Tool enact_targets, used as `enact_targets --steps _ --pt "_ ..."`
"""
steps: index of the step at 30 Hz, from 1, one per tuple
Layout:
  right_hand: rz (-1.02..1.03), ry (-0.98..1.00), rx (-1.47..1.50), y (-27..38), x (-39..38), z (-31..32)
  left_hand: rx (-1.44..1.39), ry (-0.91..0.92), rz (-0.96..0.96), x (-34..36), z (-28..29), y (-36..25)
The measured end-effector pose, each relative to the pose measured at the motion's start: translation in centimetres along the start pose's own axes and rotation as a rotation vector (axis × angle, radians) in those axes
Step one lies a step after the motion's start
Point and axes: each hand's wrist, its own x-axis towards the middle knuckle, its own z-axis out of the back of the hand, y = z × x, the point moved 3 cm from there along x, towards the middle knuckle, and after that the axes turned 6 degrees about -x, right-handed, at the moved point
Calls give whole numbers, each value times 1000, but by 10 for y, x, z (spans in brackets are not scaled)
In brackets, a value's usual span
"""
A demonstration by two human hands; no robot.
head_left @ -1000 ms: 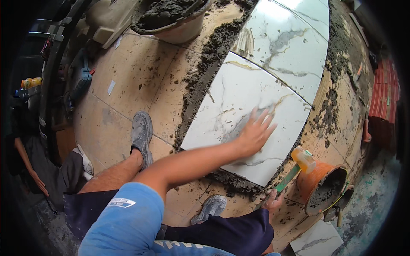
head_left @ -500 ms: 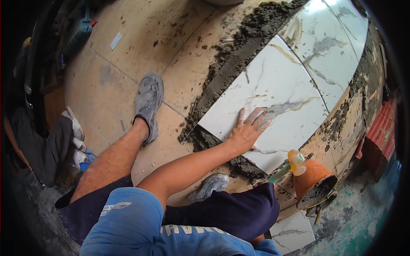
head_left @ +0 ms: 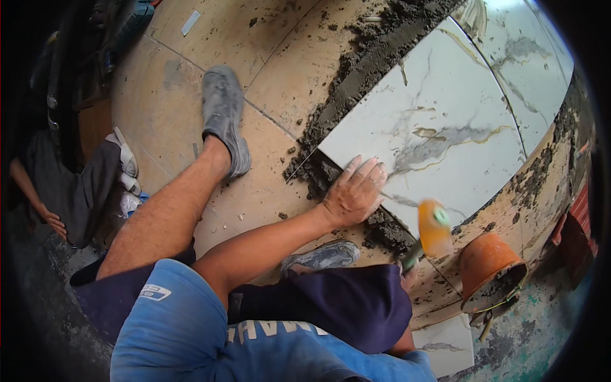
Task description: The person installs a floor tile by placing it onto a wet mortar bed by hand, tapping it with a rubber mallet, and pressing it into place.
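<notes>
A white marble-patterned tile (head_left: 439, 121) lies on grey wet mortar. My left hand (head_left: 354, 193) rests on its near-left edge, fingers stretched over the rim and nothing held. Beyond my right knee, my right hand (head_left: 409, 275) is mostly hidden and grips the green handle of a mallet (head_left: 435, 227). The mallet's orange-yellow head is slightly blurred and appears over the tile's near corner. Grey mortar (head_left: 388, 232) shows along the tile's near edge.
A second marble tile (head_left: 528, 70) adjoins at the far right. An orange bucket (head_left: 487, 261) with mortar inside lies tipped to my right. Another tile piece (head_left: 445, 340) sits near my right side. At the left, a person's hand (head_left: 51, 221) rests by dark cloth.
My left hand has slid from the tile's surface back to its near-left edge. The mallet has risen, away from the bucket. The whole view has shifted a little.
</notes>
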Motion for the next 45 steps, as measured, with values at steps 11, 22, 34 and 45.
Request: enact_targets --steps 11,22,34,45 --pt "81 -142 460 -60 -58 -37 6 20 -23 -19 5 -8" --pt "-273 -22 41 30 -38 -51 -5 14 -2 -30 6 -2" --pt "-422 -164 426 2 -46 -60 6 14 -23 -28 3 -2" --pt "-316 -189 425 0 -55 -55 14 25 -22 -29 5 -3"
